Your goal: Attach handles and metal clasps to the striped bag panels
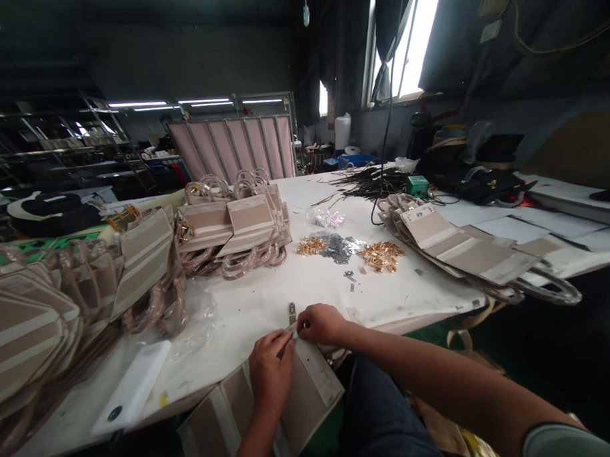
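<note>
initially, at far left, a pile of beige bag pieces [21, 338] lay on the white table [252, 303]; a flat white object [134, 386] sat near the table's front edge, with crumpled clear film [199, 311] just beyond. next rightward, a second pile [250, 216] with looped handles stood farther back.

left hand [270, 367]: lay on the upper part of the worked beige piece [309, 382], fingers close together; could not tell whether clamped. location of that piece: near front edge of table, tilted, partly overhanging it. a narrow metal-ended tab [292, 311] stuck out past its upper edge, between the hands.

right hand [324, 324]: fingers curled in at the same edge, just beside the tab; contents of the grip hidden.

beyond: grey metal bits [337, 249], heaped between two gold heaps [381, 256]. farther right, a third pile [464, 251] overhung the table's edge.
</note>
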`<state>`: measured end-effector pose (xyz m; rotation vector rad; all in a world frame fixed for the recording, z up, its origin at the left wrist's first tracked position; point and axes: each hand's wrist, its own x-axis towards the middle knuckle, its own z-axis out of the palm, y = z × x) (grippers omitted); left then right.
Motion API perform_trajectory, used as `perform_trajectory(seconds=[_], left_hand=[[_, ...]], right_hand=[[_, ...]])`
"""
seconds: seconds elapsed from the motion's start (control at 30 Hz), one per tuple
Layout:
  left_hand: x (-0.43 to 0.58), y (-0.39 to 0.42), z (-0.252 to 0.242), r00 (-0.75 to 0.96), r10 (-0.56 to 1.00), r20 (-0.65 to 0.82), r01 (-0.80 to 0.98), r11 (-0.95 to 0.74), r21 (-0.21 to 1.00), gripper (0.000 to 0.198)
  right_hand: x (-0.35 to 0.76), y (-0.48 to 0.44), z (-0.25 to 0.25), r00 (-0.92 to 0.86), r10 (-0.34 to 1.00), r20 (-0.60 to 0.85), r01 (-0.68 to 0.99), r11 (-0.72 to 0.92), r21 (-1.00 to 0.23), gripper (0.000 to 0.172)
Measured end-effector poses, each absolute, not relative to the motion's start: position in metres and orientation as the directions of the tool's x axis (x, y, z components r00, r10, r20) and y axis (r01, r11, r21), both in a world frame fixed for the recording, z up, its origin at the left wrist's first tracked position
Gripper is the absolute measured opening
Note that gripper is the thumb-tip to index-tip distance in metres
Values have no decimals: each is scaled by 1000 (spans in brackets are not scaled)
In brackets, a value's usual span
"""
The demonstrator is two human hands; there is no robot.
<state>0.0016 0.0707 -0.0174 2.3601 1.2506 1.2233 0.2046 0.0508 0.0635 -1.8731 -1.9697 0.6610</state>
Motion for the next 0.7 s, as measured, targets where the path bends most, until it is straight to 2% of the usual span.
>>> perform_trajectory(seconds=[0.27, 0.4, 0.53, 0.7], left_hand=[[-9, 90, -9, 467, 697, 544, 563, -709, 425, 24], [-10, 96, -7, 453, 730, 511, 611, -672, 418, 22], [-11, 105, -13, 446, 755, 481, 635, -645, 425, 21], [-15, 112, -20, 484, 728, 486, 607, -679, 413, 18]], right_hand=[[239, 80, 77, -102, 983, -153, 824, -3, -566, 25], [303, 122, 86, 112, 985, -134, 849, -165, -502, 27], [372, 158, 83, 371, 923, -98, 832, -377, -407, 33], [420, 182, 66, 497, 864, -81, 792, -490, -365, 46]])
